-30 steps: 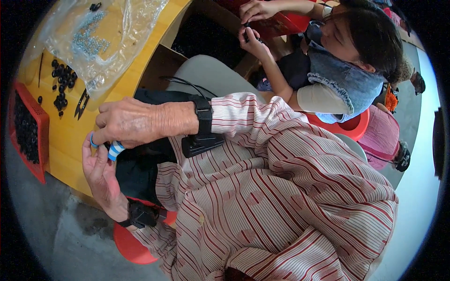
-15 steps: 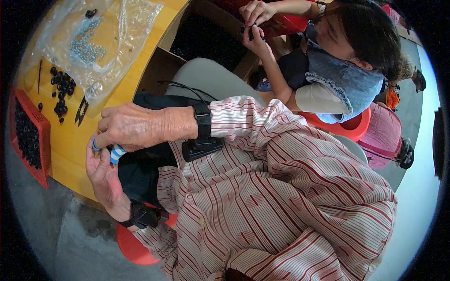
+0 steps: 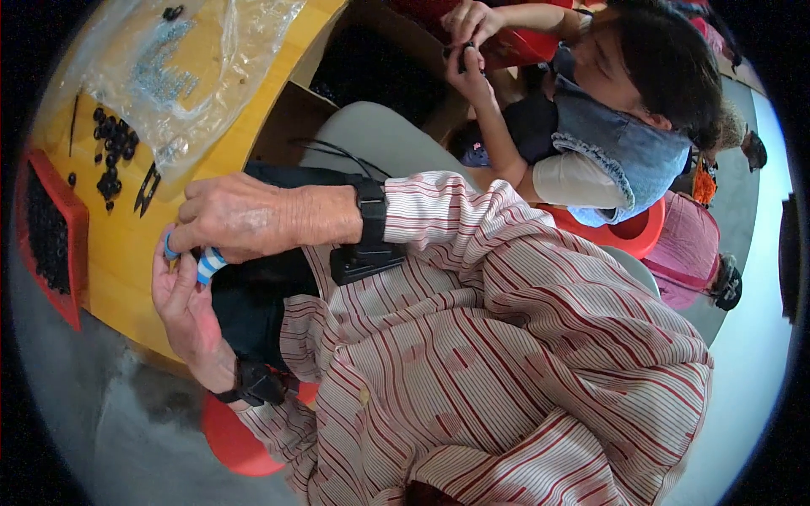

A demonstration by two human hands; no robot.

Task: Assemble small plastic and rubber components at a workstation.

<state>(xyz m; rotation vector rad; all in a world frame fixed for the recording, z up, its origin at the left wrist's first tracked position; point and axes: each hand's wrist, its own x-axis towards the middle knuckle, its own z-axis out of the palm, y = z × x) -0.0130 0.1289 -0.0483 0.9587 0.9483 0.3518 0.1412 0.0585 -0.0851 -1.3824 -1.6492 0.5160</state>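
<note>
My right hand (image 3: 245,218), the upper one, is closed with its back showing. Under its fingers a blue-and-white striped piece (image 3: 209,266) sticks out, its kind unclear. My left hand (image 3: 190,304), lower down, meets it with bent fingers and thumb pinched close to the right fingertips. A small blue band (image 3: 170,246) shows at the touching fingertips; I cannot tell whether it wraps a finger. What the left fingers pinch is hidden. Black scissors-like snips (image 3: 148,191) lie on the table, nearest the right hand, beside several loose black ring-shaped parts (image 3: 116,143).
On the yellow table (image 3: 126,278), a clear plastic bag (image 3: 228,76) holds small bluish beads (image 3: 164,67). A red basket (image 3: 74,244) of black parts stands at the table's edge. Near a cardboard box (image 3: 295,105), a co-worker (image 3: 620,135) handles a small dark part.
My hands keep nearly the same hold, and the striped piece sits slightly higher in the picture. The co-worker's hands have shifted a little to the right.
</note>
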